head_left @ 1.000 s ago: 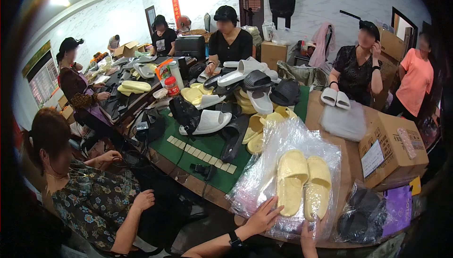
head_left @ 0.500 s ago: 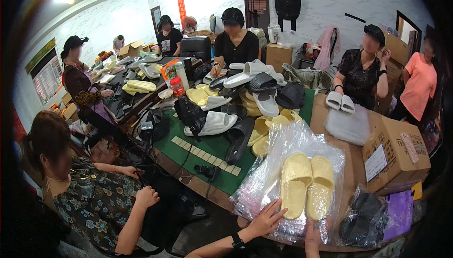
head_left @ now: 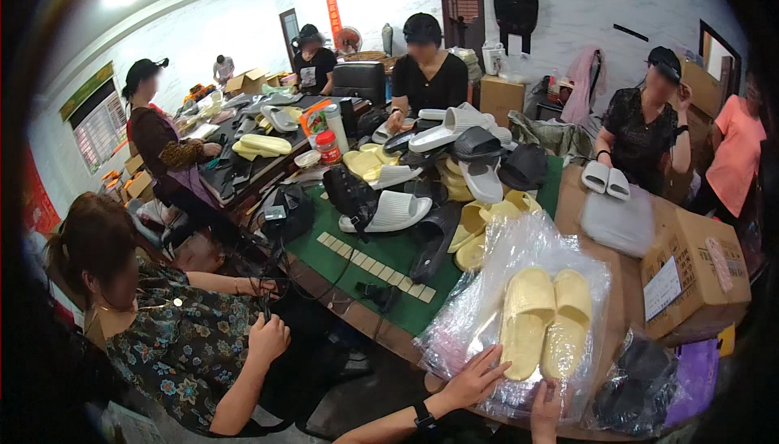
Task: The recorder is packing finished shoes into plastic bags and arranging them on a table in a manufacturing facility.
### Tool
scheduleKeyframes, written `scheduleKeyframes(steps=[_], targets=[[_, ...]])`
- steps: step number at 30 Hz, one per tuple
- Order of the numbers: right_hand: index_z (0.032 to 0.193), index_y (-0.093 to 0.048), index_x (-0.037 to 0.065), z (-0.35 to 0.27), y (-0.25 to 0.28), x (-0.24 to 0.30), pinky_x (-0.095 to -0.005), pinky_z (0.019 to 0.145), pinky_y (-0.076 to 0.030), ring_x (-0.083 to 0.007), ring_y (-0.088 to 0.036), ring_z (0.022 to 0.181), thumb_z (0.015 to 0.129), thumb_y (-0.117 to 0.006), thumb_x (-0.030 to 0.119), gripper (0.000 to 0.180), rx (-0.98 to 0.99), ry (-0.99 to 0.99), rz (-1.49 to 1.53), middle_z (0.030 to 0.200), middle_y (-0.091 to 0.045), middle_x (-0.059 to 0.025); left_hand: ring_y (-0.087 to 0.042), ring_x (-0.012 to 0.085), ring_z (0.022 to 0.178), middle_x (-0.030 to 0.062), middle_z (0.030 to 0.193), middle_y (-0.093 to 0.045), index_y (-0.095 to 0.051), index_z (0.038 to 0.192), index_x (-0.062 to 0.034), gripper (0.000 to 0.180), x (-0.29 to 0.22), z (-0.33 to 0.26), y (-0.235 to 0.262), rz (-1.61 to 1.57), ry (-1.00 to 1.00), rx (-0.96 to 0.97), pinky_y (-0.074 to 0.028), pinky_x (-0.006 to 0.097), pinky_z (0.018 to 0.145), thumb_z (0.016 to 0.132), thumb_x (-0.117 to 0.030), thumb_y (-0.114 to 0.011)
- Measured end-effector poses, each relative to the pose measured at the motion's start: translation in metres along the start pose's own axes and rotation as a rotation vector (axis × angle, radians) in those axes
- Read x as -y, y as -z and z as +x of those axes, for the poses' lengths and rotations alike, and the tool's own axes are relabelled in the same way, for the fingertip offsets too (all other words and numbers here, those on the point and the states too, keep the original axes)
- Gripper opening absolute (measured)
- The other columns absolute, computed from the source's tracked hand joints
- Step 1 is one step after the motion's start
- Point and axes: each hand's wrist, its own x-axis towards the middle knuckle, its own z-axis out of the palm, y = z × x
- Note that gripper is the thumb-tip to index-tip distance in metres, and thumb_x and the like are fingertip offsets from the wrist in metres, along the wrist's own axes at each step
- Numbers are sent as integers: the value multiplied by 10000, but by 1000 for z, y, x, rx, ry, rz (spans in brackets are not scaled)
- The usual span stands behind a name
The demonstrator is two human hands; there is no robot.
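Note:
A pair of pale yellow slippers [head_left: 529, 322] lies side by side on a stack of clear plastic bags [head_left: 466, 334] at the near right of the table, toes pointing away. Whether any film covers them, I cannot tell. My left hand [head_left: 473, 379], coming from the lower edge with a dark band on its wrist, has its fingers stretched out at the left slipper's heel. By the heel of the right slipper is my right hand [head_left: 545, 411], fingertips pointing up and apart, with no firm grip showing. Black slippers in clear plastic [head_left: 634, 387] lie to its right.
Loose slippers in grey, black and yellow form a pile [head_left: 462, 160] on the green mat [head_left: 357, 261]. A cardboard box [head_left: 694, 282] stands at the right, beside a purple bag [head_left: 694, 383]. One co-worker [head_left: 174, 322] sits close at left; several others are around the tables.
The view has turned slightly left, so everything sits further right in it. My hands stay at the slippers' heels, and the right hand's fingers show more clearly.

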Motion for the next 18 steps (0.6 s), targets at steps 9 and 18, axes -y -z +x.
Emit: scheduleKeyframes(steps=[9, 18], targets=[[902, -586, 28, 0, -8, -26, -427, 740, -440, -309, -535, 814, 811, -578, 53, 96, 181, 286, -54, 839, -558, -144, -374, 376, 1273, 208, 1404, -346, -495, 1295, -112, 458, 3, -2, -3, -34, -3, -40, -360, 409, 1026, 849, -112, -600], [952, -597, 43, 3, -17, 2, -448, 803, -412, -343, -515, 896, 685, -643, 55, 272, 186, 670, -229, 922, -553, -146, -384, 386, 1262, 232, 1404, -332, -484, 1304, -97, 464, 7, -5, -1, -20, -9, -19, -356, 406, 1028, 850, -61, -575]])
